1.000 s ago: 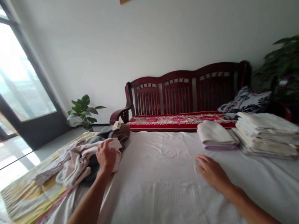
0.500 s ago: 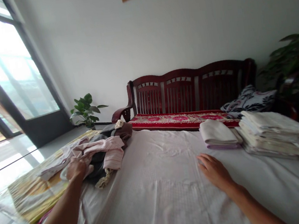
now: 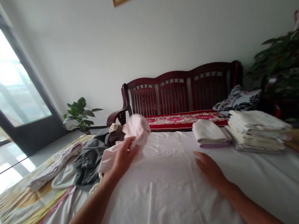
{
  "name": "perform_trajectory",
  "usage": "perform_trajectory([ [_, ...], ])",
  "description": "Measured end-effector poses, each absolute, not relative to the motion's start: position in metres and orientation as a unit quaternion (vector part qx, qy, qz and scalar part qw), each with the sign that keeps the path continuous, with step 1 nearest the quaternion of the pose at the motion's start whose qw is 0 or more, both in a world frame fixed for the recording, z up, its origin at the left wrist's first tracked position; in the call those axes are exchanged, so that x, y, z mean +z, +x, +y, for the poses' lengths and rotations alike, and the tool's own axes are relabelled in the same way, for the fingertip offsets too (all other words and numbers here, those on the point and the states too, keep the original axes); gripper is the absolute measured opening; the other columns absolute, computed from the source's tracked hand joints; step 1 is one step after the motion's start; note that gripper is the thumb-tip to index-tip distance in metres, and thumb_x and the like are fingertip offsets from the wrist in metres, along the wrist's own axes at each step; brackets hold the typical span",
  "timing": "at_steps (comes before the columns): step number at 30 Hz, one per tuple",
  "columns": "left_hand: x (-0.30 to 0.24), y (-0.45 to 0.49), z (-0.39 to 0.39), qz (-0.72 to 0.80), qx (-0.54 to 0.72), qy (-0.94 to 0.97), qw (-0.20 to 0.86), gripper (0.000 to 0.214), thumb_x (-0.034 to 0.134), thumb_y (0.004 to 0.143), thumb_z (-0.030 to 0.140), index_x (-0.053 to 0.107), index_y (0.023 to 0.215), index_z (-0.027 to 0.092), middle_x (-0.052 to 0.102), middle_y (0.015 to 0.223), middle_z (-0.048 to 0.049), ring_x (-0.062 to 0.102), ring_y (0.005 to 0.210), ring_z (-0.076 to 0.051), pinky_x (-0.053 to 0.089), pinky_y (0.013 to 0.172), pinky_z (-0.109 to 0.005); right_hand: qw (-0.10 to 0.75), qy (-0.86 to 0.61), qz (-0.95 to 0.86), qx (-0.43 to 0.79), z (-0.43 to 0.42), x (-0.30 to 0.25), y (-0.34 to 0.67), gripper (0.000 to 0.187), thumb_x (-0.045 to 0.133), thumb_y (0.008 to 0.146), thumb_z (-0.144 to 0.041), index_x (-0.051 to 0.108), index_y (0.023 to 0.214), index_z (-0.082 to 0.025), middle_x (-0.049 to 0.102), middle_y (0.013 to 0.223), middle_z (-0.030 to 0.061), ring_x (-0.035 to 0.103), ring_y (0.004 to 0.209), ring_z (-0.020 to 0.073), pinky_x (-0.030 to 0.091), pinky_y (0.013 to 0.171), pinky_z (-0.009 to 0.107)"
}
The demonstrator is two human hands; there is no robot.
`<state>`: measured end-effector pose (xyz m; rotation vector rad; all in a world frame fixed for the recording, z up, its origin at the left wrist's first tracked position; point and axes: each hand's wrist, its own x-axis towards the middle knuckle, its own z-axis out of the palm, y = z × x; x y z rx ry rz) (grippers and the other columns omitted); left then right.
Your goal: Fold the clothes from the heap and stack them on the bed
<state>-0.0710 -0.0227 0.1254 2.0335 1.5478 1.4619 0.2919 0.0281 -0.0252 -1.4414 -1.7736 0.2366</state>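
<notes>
My left hand (image 3: 124,156) is closed on a pale pink garment (image 3: 137,128), lifted in a bunch above the white sheet (image 3: 166,198); a striped part of it trails behind the wrist, and its exact kind is unclear. To the left lies a heap with dark grey clothing (image 3: 89,155), a brown piece (image 3: 116,135) and a folded patterned light cloth (image 3: 57,166). My right hand (image 3: 210,170) rests at the sheet, fingers stretched out and holding nothing. Just beyond it sits a folded white cloth (image 3: 209,131) over a lilac one.
A taller stack of folded white cloths (image 3: 259,130) stands at the right. Behind the sheet is a dark red wooden sofa (image 3: 174,90) with a patterned cushion (image 3: 240,99). A yellow cloth (image 3: 21,206) covers the left side, near a potted plant (image 3: 79,114) and glass door (image 3: 22,88).
My left hand has pulled the pink garment up off the heap and swung it to the right, uncovering more dark grey clothing. My right hand has stayed about where it was over the sheet.
</notes>
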Motion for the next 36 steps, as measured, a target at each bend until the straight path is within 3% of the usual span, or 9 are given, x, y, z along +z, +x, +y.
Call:
perform_trajectory([
  [3, 0.092, -0.036, -0.034, 0.430, 0.332, 0.815, 0.200, 0.035, 0.067, 0.082, 0.034, 0.071, 0.115, 0.026, 0.073, 0.110, -0.0051, 0.066, 0.094, -0.022, 0.051, 0.085, -0.031, 0.508, -0.572, -0.618, 0.180, 0.026, -0.023, 0.299, 0.053, 0.035, 0.094, -0.051, 0.062, 0.125, -0.017, 0.067, 0.129, 0.0158, 0.061, 0.123, 0.0274, 0.045, 0.108, 0.044],
  [7, 0.060, -0.039, -0.027, 0.482, 0.357, 0.779, 0.185, 0.028, 0.061, 0.084, 0.026, 0.074, 0.109, 0.027, 0.075, 0.110, -0.0056, 0.068, 0.100, -0.024, 0.051, 0.093, -0.036, 0.575, -0.552, -0.542, 0.266, 0.026, -0.022, 0.304, 0.060, 0.036, 0.092, -0.062, 0.062, 0.122, -0.017, 0.069, 0.123, 0.0178, 0.066, 0.111, 0.0288, 0.053, 0.096, 0.043],
  [11, 0.056, -0.065, -0.007, 0.568, 0.367, 0.728, 0.110, 0.032, 0.056, 0.082, 0.018, 0.076, 0.106, 0.026, 0.074, 0.115, -0.0047, 0.065, 0.111, -0.025, 0.045, 0.102, -0.037, 0.546, -0.543, -0.584, 0.259, 0.021, -0.016, 0.296, 0.057, 0.044, 0.090, -0.060, 0.062, 0.125, -0.019, 0.067, 0.128, 0.0150, 0.063, 0.118, 0.0287, 0.051, 0.100, 0.043],
  [17, 0.050, -0.060, -0.004, 0.600, 0.263, 0.745, 0.124, 0.027, 0.049, 0.091, 0.033, 0.075, 0.090, 0.022, 0.075, 0.091, -0.0052, 0.069, 0.087, -0.023, 0.049, 0.081, -0.031, 0.465, -0.507, -0.706, 0.171, 0.015, -0.011, 0.283, 0.044, 0.045, 0.092, -0.045, 0.061, 0.126, -0.024, 0.065, 0.130, 0.0092, 0.063, 0.118, 0.0245, 0.049, 0.104, 0.043],
  [22, 0.036, -0.030, -0.007, 0.630, 0.193, 0.741, 0.133, 0.035, 0.060, 0.084, 0.030, 0.069, 0.117, 0.021, 0.074, 0.112, -0.0088, 0.068, 0.104, -0.026, 0.049, 0.088, -0.032, 0.465, -0.496, -0.721, 0.137, 0.017, -0.013, 0.281, 0.040, 0.045, 0.090, -0.038, 0.064, 0.122, -0.023, 0.067, 0.126, 0.0097, 0.061, 0.119, 0.0245, 0.048, 0.105, 0.043],
  [26, 0.035, -0.014, -0.004, 0.625, 0.284, 0.711, 0.151, 0.037, 0.061, 0.083, 0.023, 0.068, 0.119, 0.021, 0.074, 0.113, -0.0065, 0.069, 0.099, -0.023, 0.050, 0.088, -0.031, 0.483, -0.503, -0.699, 0.157, 0.017, -0.011, 0.283, 0.039, 0.047, 0.088, -0.039, 0.065, 0.120, -0.023, 0.069, 0.121, 0.0090, 0.067, 0.108, 0.0240, 0.052, 0.098, 0.042],
  [31, 0.041, 0.018, -0.022, 0.458, 0.399, 0.785, 0.121, 0.040, 0.058, 0.081, 0.012, 0.066, 0.119, 0.023, 0.074, 0.109, -0.0037, 0.067, 0.098, -0.020, 0.051, 0.092, -0.033, 0.514, -0.527, -0.647, 0.200, 0.011, -0.001, 0.284, 0.042, 0.048, 0.086, -0.044, 0.067, 0.116, -0.021, 0.071, 0.116, 0.0102, 0.068, 0.102, 0.0254, 0.053, 0.092, 0.040],
  [36, 0.016, 0.057, -0.047, 0.376, 0.380, 0.836, 0.127, 0.063, 0.060, 0.079, 0.008, 0.051, 0.140, 0.023, 0.070, 0.123, -0.0089, 0.065, 0.110, -0.024, 0.052, 0.099, -0.040, 0.516, -0.511, -0.621, 0.295, -0.001, 0.009, 0.284, 0.047, 0.045, 0.091, -0.058, 0.069, 0.103, -0.019, 0.068, 0.073, 0.0028, 0.061, 0.062, 0.0189, 0.050, 0.063, 0.032],
])
